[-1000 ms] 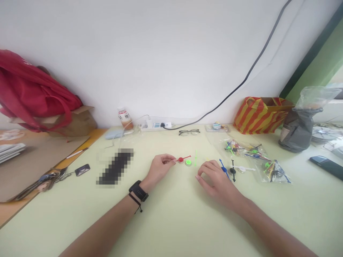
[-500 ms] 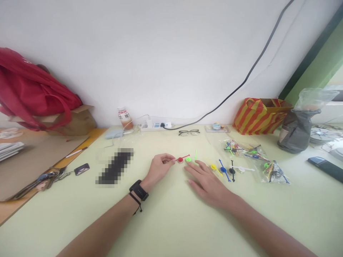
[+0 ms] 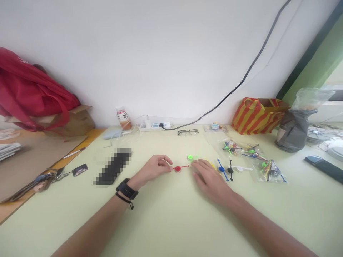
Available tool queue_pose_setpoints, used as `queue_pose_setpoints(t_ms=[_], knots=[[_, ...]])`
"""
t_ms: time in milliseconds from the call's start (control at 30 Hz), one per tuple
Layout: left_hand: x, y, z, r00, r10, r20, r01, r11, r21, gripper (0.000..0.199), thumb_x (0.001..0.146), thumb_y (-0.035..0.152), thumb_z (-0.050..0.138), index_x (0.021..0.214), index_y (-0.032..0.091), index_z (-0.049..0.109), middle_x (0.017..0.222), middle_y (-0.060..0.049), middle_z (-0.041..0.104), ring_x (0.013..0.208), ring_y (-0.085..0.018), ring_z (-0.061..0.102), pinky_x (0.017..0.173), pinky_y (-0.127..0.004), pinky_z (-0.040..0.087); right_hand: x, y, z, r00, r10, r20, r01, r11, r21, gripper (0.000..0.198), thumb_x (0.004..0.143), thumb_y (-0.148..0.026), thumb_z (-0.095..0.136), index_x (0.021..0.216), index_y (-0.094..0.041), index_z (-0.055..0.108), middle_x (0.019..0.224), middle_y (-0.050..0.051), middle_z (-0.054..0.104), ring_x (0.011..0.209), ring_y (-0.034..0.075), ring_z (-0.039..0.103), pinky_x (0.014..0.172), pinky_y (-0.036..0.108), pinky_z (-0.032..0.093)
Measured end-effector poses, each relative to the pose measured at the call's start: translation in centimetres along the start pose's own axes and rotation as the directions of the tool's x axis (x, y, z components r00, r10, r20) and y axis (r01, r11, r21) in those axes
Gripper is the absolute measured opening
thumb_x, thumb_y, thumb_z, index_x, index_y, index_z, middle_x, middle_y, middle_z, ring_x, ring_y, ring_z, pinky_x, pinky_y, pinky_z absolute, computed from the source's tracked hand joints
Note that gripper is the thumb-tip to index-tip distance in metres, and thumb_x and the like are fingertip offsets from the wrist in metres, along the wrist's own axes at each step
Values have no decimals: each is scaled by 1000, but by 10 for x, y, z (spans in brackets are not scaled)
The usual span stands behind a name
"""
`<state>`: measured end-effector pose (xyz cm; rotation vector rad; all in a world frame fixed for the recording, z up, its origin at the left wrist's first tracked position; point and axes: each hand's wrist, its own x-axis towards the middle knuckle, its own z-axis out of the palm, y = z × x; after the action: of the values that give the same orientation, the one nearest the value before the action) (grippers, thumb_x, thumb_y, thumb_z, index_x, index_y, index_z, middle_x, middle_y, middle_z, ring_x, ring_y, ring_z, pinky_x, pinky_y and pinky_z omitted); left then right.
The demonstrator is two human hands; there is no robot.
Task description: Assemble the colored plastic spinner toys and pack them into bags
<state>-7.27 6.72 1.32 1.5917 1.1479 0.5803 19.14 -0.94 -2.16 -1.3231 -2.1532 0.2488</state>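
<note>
My left hand (image 3: 155, 170), with a dark watch on its wrist, has thumb and fingers together at the left tip of a red arrow spinner (image 3: 178, 169). The spinner lies level just above or on the table; I cannot tell which. Beside its right tip my right hand (image 3: 210, 178) rests low with fingers stretched out and thumb apart. A green spinner (image 3: 190, 157) lies just beyond those fingertips, partly covered. The right hand also hides most of a yellow spinner (image 3: 213, 165). Further right lie a blue spinner (image 3: 222, 169), a black spinner (image 3: 230, 171) and a white spinner (image 3: 239, 169).
Clear bags of coloured spinners (image 3: 272, 171) lie at the right, near a dark long case (image 3: 325, 169). Eyeglasses (image 3: 187, 132), a power strip (image 3: 154, 126) and a bottle (image 3: 123, 117) line the wall. Keys (image 3: 45, 180) lie left.
My left hand has drawn the red spinner slightly toward me, and its arrow has turned more level. My right hand has shifted a little right, over the yellow spinner and part of the green one.
</note>
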Motion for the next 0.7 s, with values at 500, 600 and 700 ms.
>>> queue_pose_setpoints(t_ms=[500,600,700], knots=[[-15,9,34,964,143,226,-147,989,0,18,83,32,76,88,16,69,80,-3,71,74,-15,64,69,-26,45,-2,-10,-10,928,223,299,-357,763,539,7,93,-23,58,97,-20,63,74,-2,60,66,14,54,60,27,40],[-14,5,38,975,108,195,-112,994,10,17,81,30,75,88,16,68,78,-3,72,74,-16,65,68,-27,45,0,-6,-9,925,235,300,-370,740,561,6,90,-21,60,96,-20,61,72,-4,56,63,13,51,58,26,38],[-12,2,40,982,66,176,-66,998,-6,17,78,26,74,90,18,65,76,-3,73,74,-18,65,68,-28,45,1,-4,-8,920,233,316,-381,724,575,10,88,-18,60,98,-20,60,68,-6,52,61,12,47,57,26,36]])
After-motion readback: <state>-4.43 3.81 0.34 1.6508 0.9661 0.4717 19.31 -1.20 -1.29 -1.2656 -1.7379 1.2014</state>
